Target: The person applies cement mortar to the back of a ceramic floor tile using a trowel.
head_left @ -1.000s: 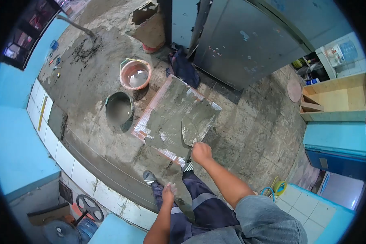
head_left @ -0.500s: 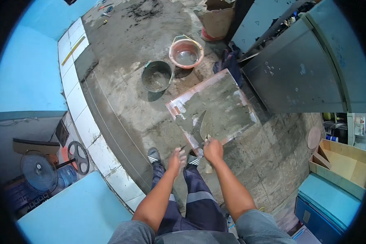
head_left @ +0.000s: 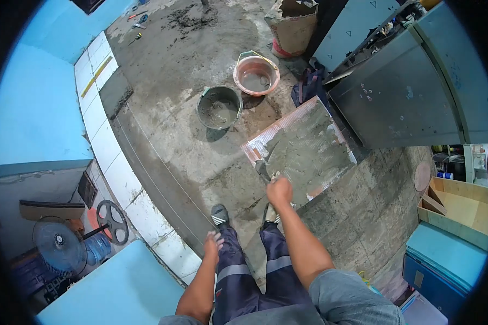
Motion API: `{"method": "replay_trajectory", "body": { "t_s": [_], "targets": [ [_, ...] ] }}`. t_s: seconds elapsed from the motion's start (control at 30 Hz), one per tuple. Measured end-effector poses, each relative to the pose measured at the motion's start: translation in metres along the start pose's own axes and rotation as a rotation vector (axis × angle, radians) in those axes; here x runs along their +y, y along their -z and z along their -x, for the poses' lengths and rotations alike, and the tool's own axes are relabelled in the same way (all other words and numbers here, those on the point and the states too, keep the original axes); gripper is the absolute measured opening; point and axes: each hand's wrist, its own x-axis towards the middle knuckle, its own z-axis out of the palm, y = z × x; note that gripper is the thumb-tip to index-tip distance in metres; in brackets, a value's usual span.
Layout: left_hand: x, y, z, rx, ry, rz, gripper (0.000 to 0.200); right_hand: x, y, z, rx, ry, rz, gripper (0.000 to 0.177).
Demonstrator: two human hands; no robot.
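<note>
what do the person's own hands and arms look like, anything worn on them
The left hand and right hand are bare, without gloves, and no watch or bracelet shows at either wrist. The right sleeve is plain grey and short, leaving the forearm uncovered; the left sleeve, also grey, barely shows.

2 buckets, 1 trowel in right hand, mortar-covered tile

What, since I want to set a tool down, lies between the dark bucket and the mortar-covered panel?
Bare, stained floor separates the bucket from the panel in the head view.
</note>
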Motion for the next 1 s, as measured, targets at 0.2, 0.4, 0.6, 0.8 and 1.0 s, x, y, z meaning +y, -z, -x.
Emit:
{"method": "replay_trajectory", "body": {
  "t_s": [0.2,0.4,0.6,0.8,1.0],
  "targets": [
    [-0.045,0.075,-0.021,0.004,0.161,-0.105,0.060,-0.026,-0.015,0.013,-0.011,0.039,-0.226,0.026],
    [-0.004,0.114,-0.018,-0.082,-0.032,-0.247,0.050,-0.110,-0.050,-0.003,0.324,-0.168,-0.178,0.028],
    [0.038,0.197,-0.028,-0.098,-0.082,-0.253,0.048,-0.168,-0.135,-0.013,0.527,-0.443,-0.269,0.024],
    [0.050,0.281,-0.025,0.021,-0.023,-0.223,0.050,-0.179,-0.186,-0.024,0.709,-0.517,-0.259,0.022],
    [0.015,0.334,-0.013,0.108,0.118,-0.198,0.057,-0.191,-0.233,0.001,0.605,-0.536,-0.220,0.021]
  ]
}}
